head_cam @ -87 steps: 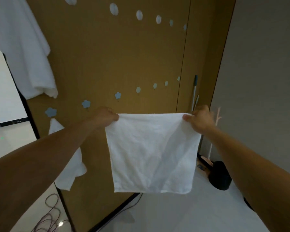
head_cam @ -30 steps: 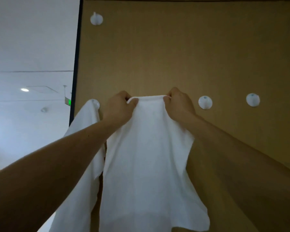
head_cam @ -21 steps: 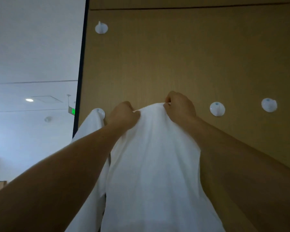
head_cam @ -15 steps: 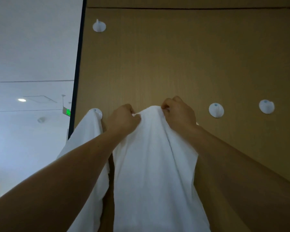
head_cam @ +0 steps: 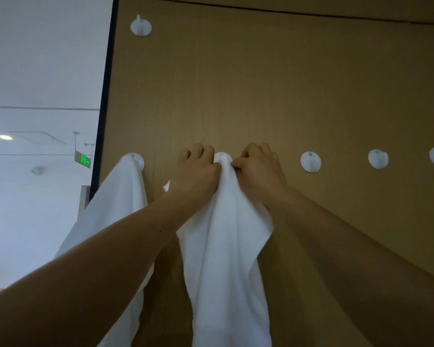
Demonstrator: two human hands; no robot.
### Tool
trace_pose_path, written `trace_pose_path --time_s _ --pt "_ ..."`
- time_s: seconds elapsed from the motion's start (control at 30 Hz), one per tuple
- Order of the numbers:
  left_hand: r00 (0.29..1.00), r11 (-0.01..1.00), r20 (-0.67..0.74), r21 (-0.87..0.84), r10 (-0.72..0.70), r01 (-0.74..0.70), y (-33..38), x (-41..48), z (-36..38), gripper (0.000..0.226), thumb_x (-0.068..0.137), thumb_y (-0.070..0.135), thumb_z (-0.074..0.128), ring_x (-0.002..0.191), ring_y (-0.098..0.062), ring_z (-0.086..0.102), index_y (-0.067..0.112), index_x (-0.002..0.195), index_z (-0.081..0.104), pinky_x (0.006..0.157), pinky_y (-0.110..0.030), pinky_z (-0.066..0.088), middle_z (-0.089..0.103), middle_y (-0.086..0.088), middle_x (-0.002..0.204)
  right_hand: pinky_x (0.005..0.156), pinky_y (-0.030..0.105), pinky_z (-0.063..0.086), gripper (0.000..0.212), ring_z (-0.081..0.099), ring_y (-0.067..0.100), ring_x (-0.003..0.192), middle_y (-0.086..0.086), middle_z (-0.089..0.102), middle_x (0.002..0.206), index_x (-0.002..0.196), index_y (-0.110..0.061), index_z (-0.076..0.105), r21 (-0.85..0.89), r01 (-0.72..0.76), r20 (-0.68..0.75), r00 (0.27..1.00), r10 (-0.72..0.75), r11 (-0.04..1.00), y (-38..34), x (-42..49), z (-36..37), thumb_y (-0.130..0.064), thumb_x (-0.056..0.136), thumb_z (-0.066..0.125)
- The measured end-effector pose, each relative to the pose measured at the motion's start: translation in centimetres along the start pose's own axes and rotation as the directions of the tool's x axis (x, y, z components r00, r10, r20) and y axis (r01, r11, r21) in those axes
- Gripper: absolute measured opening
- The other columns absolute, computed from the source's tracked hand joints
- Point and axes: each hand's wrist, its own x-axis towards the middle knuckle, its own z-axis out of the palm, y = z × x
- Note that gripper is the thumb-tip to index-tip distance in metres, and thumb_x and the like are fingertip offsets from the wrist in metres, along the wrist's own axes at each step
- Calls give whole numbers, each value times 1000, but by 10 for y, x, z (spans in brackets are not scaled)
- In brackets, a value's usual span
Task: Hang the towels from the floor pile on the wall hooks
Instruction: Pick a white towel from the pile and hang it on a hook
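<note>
**Towel at the hook row.** The white towel [head_cam: 226, 246] hung against the wooden panel [head_cam: 261, 83]. Its bunched top lay just left of the nearest bare hook [head_cam: 310, 162] and level with it. The left grip [head_cam: 198, 174] and right grip [head_cam: 258, 169], fingers curled, pinched that bunched top from either side. Farther left of the bare hook, a second towel [head_cam: 120, 196] hung from an end hook [head_cam: 138, 159].

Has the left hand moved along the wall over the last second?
Yes. The left hand has shifted right, away from the hook holding the hung towel, toward the right hand.
</note>
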Motion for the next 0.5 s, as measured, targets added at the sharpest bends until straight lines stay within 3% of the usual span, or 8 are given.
trace_pose_path --time_s 0.07,0.13,0.2,0.27,0.33,0.4,0.43,0.5 --pt "990 999 134 2 48 -49 1 8 -8 25 92 17 45 104 -25 47 11 113 58 76 -32 27 52 -5 110 71 37 40 27 48 19 80 1 52 83 75 -17 65 115 -52 97 994 41 992 -5 0 -3 -24 93 47" --pt "959 971 280 -238 36 33 3 14 -18 16 91 11 48 92 -25 53 8 102 59 69 -27 33 55 -6 97 60 33 36 38 47 17 61 -1 49 63 56 -19 48 314 -157 186 977 102 936 -11 0 -5 -29 93 43" --pt "922 871 386 -462 29 166 1 18 -25 19 92 11 49 71 -20 49 13 72 50 54 -23 31 47 1 72 58 32 39 35 54 19 63 -1 55 64 60 -20 51 375 -194 236 965 109 906 -13 -2 -5 -34 91 45" --pt "892 777 453 -561 0 285 -1 15 -26 31 93 20 49 66 -16 46 16 63 44 50 -21 27 44 2 66 64 33 44 22 61 20 73 -2 61 73 71 -19 57 390 -204 265 959 102 898 -12 -4 -3 -33 89 52" --pt "887 692 458 -622 -58 367 1 7 -23 26 91 30 52 74 -16 50 11 73 53 58 -23 34 54 -3 76 67 32 48 14 62 16 78 -5 63 80 81 -21 58 413 -224 288 952 106 883 -11 -7 -2 -34 87 58" --pt "872 638 466 -627 -152 447 7 -1 -19 30 88 35 55 97 -22 52 11 105 60 79 -29 39 60 -9 101 66 29 47 12 61 11 77 -10 61 81 82 -26 54 417 -242 291 949 123 876 -12 -9 0 -37 87 59" --pt "858 628 468 -608 -209 485 11 -4 -18 42 86 36 56 108 -25 49 13 121 56 88 -33 38 58 -11 112 64 26 46 14 60 9 76 -11 60 80 80 -29 51 438 -256 286 949 136 862 -15 -12 0 -38 87 59" --pt "841 563 456 -629 -292 536 19 -6 -16 48 86 35 56 113 -26 49 15 130 51 91 -34 38 57 -9 118 65 26 47 15 62 10 79 -9 63 84 79 -30 51 541 -320 293 939 183 778 -19 -16 1 -42 86 57"
